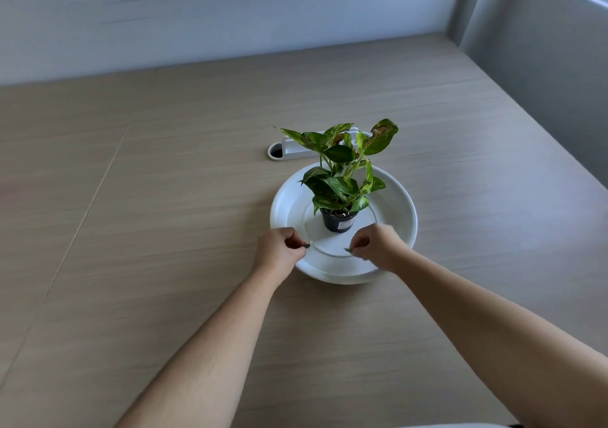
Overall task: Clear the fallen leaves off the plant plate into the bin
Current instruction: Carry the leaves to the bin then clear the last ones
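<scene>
Leaf clearing is looking nearly finished, with both hands pinching scraps over the white plant plate (404, 204).
Left hand (279, 247) is curling its fingers and nipping a small green leaf scrap (307, 245) by the plate's near-left rim. Right hand (375, 246) is pinching a second scrap (347, 249) just in front of the black pot (339, 222). Whether either scrap is touching the plate, I cannot tell. No other loose leaves are showing on the plate; binning is probably remaining, and no bin is appearing in view.
</scene>
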